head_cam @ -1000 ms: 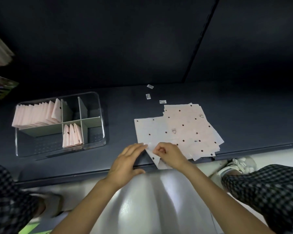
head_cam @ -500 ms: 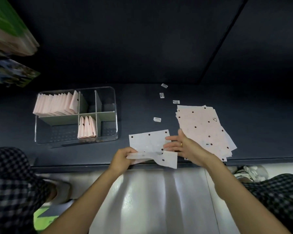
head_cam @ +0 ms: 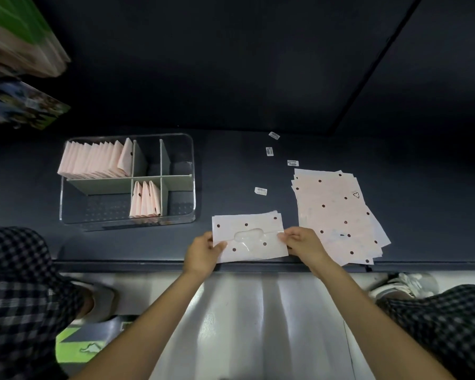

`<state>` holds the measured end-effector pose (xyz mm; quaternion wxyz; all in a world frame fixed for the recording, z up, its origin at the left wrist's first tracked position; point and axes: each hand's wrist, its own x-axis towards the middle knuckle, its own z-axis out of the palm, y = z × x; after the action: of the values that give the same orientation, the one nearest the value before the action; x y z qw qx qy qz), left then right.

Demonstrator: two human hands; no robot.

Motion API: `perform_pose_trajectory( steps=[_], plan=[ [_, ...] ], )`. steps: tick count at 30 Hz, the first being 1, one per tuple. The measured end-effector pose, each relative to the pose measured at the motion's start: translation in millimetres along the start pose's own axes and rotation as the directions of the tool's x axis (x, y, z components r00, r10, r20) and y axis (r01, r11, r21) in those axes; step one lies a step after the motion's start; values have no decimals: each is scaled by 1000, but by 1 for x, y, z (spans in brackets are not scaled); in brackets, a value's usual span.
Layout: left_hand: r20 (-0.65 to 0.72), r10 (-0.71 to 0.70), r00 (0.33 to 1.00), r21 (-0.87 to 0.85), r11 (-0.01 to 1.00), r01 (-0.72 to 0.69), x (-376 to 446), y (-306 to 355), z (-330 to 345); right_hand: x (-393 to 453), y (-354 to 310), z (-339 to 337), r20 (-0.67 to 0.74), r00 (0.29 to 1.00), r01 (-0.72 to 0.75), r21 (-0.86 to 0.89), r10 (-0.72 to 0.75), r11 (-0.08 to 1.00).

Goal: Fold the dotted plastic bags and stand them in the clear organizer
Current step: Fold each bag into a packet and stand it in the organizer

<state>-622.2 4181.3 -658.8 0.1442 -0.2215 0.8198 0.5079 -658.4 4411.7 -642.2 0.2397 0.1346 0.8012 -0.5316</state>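
Observation:
A dotted pale pink plastic bag [head_cam: 248, 237], folded over once, lies flat near the front edge of the dark table. My left hand [head_cam: 203, 252] pinches its left edge and my right hand [head_cam: 302, 242] pinches its right edge. To the right lies a stack of unfolded dotted bags [head_cam: 337, 215]. The clear organizer [head_cam: 187, 138] stands at the left. A row of folded bags [head_cam: 93, 160] stands in its back left compartment and a few folded bags [head_cam: 146, 198] stand in a front middle compartment.
Several small white stickers [head_cam: 260, 191] lie on the dark table [head_cam: 231, 165] between the organizer and the stack. A dark wall rises behind. Checkered trouser legs and shoes [head_cam: 403, 283] show below the table edge. Books lean at the top left [head_cam: 17, 50].
The bag was pulled off the stack to the table's front. Its near part was lifted and folded over. Both hands now hold its two side edges flat.

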Motion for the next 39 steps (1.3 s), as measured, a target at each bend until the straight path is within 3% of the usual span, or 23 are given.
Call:
perform_pose_trajectory(
  steps=[2,5,8,11,13,20,23,25,27,29,31,34,36,39],
  plan=[
    [-115,71,991,96,994,-60,-6,4,1,3,-3,7,-87,996,-12,-69,5,998],
    [-235,333,913,284,922,-263,-22,7,4,4,-7,11,-139,990,-46,-135,27,990],
    [15,547,837,502,720,-479,-36,-2,12,6,-9,12,-162,986,-69,-163,42,984],
    [285,554,782,640,498,-586,-45,-21,24,8,-9,14,-168,984,-81,-175,52,981],
    [368,498,785,704,403,-585,-47,-31,26,9,-10,14,-169,984,-85,-178,55,980],
    [435,412,801,761,307,-571,-39,-43,15,10,-9,15,-186,979,-112,-159,82,981],
    [435,414,800,773,284,-567,-40,-42,16,0,-9,22,-303,952,-62,-316,-39,947],
    [438,411,800,773,282,-568,-40,-42,16,-13,-5,30,-385,857,70,-570,-341,818],
    [437,420,795,772,279,-571,-40,-43,17,-25,2,44,-204,753,244,-797,-626,553],
    [434,438,787,767,278,-578,-39,-45,17,-33,13,59,73,674,409,-866,-735,289],
    [422,452,786,763,291,-577,-38,-45,17,-41,29,64,274,670,480,-869,-690,121],
    [433,462,774,756,281,-591,-37,-44,15,-46,48,42,321,750,443,-893,-578,79],
    [436,496,751,740,279,-613,-37,-37,10,-48,55,21,317,766,428,-900,-559,76],
    [380,554,741,700,351,-622,-33,-25,3,-46,52,2,284,721,436,-895,-632,95]
  ],
)
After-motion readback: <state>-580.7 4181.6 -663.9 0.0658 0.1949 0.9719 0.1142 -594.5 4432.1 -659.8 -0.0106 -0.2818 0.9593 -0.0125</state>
